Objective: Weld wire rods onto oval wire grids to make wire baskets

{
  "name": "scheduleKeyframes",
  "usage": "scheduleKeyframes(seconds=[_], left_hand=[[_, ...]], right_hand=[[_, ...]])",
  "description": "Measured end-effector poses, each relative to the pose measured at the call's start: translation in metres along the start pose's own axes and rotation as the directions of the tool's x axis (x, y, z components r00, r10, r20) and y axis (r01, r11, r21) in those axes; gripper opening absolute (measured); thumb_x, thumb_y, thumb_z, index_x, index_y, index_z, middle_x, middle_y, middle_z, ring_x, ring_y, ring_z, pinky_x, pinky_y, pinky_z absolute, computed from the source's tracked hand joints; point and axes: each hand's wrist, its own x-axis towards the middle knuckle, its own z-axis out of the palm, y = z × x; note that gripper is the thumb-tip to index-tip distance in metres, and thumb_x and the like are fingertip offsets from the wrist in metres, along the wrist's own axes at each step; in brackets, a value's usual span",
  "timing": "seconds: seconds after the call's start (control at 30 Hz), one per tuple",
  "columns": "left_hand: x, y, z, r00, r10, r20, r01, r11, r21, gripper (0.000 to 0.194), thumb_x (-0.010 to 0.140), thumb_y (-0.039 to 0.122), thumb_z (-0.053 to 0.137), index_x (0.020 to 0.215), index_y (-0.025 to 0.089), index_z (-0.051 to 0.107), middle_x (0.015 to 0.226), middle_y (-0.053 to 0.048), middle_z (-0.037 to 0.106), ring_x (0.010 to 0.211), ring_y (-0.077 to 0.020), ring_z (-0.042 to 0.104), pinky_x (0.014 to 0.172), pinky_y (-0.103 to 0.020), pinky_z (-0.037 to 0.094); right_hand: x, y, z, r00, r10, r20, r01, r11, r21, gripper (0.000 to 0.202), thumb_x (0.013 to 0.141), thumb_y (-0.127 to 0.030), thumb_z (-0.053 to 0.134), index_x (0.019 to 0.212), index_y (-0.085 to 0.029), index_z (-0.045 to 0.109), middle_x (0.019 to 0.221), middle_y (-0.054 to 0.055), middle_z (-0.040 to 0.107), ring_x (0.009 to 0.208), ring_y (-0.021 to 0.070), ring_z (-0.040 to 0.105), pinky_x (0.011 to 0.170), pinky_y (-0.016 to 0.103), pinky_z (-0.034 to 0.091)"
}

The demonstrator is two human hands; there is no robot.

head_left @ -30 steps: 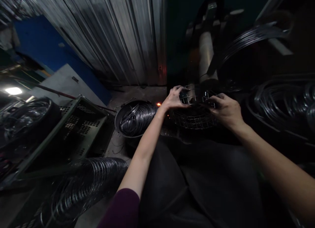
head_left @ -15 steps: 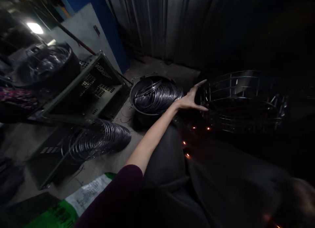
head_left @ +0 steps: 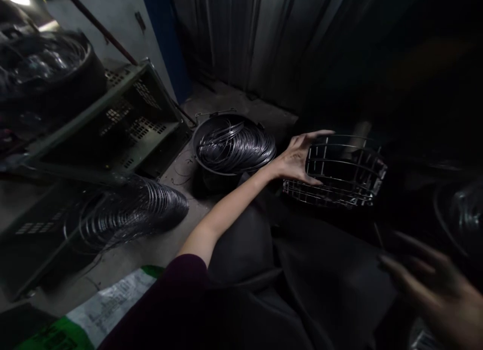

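Note:
My left hand [head_left: 296,159] reaches forward with its thumb and fingers spread wide around the near left side of a round metal wire basket [head_left: 341,162]. The thumb lies low and the fingers high along the wires. At the lower right, my right hand [head_left: 433,284] is smeared by motion. Its fingers look stretched out and apart, and a faint thin line shows near the tips. A dark apron or cloth [head_left: 324,269] covers my lap below the basket.
A black bucket [head_left: 198,156] with coiled wire [head_left: 252,148] stands left of the basket. Farther left are a green perforated crate [head_left: 94,123], a long wire coil [head_left: 151,204] and a tub [head_left: 90,63]. A green-white bag [head_left: 113,309] lies below. Corrugated metal [head_left: 234,43] stands behind.
The wire basket sits closer to my left hand, tilted differently, with the hand now around its side. My right hand has come further into view. The orange sparks are gone.

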Motion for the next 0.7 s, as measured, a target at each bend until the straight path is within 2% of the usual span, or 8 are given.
scheduleKeyframes(seconds=[0.07,0.13,0.23,0.33,0.4,0.47,0.5,0.7], left_hand=[[-0.005,0.012,-0.012,0.994,0.109,0.008,-0.109,0.993,0.040,0.104,0.055,0.045,0.085,0.137,0.009,0.033,0.136,-0.016,0.040,0.133,-0.0315,0.036,0.117,-0.044,0.029],[-0.007,0.023,-0.021,0.983,0.177,0.046,-0.180,0.982,0.061,0.102,0.054,0.045,0.085,0.135,0.008,0.035,0.133,-0.017,0.041,0.132,-0.0318,0.036,0.115,-0.045,0.031],[-0.006,0.034,-0.027,0.984,0.111,0.143,-0.127,0.986,0.108,0.100,0.051,0.051,0.086,0.133,0.015,0.041,0.133,-0.017,0.040,0.134,-0.0330,0.033,0.115,-0.049,0.031],[-0.005,0.041,-0.026,0.982,-0.006,0.190,-0.028,0.984,0.174,0.093,0.051,0.051,0.086,0.129,0.017,0.049,0.136,-0.019,0.034,0.134,-0.0359,0.029,0.113,-0.053,0.031],[-0.006,0.044,-0.025,0.978,-0.037,0.204,-0.003,0.981,0.194,0.088,0.053,0.050,0.086,0.127,0.018,0.053,0.138,-0.020,0.031,0.135,-0.0374,0.028,0.112,-0.055,0.031],[-0.010,0.046,-0.023,0.976,-0.058,0.208,0.016,0.981,0.195,0.086,0.053,0.054,0.085,0.126,0.020,0.055,0.140,-0.019,0.030,0.135,-0.0377,0.027,0.112,-0.056,0.030],[-0.013,0.048,-0.022,0.976,-0.064,0.210,0.024,0.981,0.192,0.087,0.053,0.055,0.085,0.126,0.020,0.055,0.140,-0.019,0.030,0.136,-0.0372,0.027,0.112,-0.056,0.030],[-0.026,0.058,-0.007,0.956,-0.099,0.277,0.059,0.987,0.150,0.092,0.052,0.058,0.085,0.131,0.023,0.054,0.141,-0.017,0.031,0.136,-0.0356,0.029,0.112,-0.054,0.033]], right_hand=[[0.022,-0.042,-0.009,0.982,0.188,0.023,-0.186,0.939,0.290,0.045,0.066,-0.070,0.069,0.105,-0.050,0.061,0.104,0.004,0.066,0.092,0.0249,0.065,0.064,0.028,0.056],[0.051,-0.071,-0.013,0.971,0.130,0.201,-0.200,0.900,0.388,0.046,0.059,-0.072,0.073,0.085,-0.036,0.069,0.091,0.007,0.067,0.083,0.0252,0.066,0.060,0.028,0.055],[0.090,-0.090,-0.010,0.934,0.104,0.341,-0.238,0.894,0.379,0.051,0.061,-0.067,0.074,0.089,-0.024,0.073,0.080,0.007,0.067,0.069,0.0219,0.064,0.051,0.027,0.050],[0.101,-0.094,-0.004,0.974,-0.224,0.046,0.212,0.959,0.187,0.042,0.079,-0.059,0.063,0.089,-0.020,0.074,0.086,0.004,0.068,0.076,0.0211,0.067,0.062,0.027,0.053],[0.095,-0.094,0.000,0.814,-0.571,-0.109,0.562,0.821,-0.101,0.046,0.096,-0.053,0.046,0.100,-0.017,0.074,0.092,0.003,0.069,0.078,0.0202,0.067,0.062,0.029,0.055],[0.084,-0.094,0.003,0.636,-0.763,-0.118,0.686,0.629,-0.365,0.055,0.104,-0.048,0.031,0.112,-0.010,0.070,0.091,0.005,0.069,0.066,0.0190,0.066,0.051,0.030,0.052],[0.079,-0.093,0.006,0.587,-0.803,-0.100,0.690,0.561,-0.457,0.056,0.105,-0.046,0.029,0.115,-0.007,0.068,0.090,0.006,0.069,0.061,0.0188,0.064,0.045,0.031,0.050],[0.065,-0.085,0.015,0.494,-0.868,-0.049,0.688,0.426,-0.587,0.043,0.095,-0.010,0.029,0.110,-0.006,0.069,0.096,0.002,0.069,0.042,0.0121,0.053,0.030,0.027,0.037]])
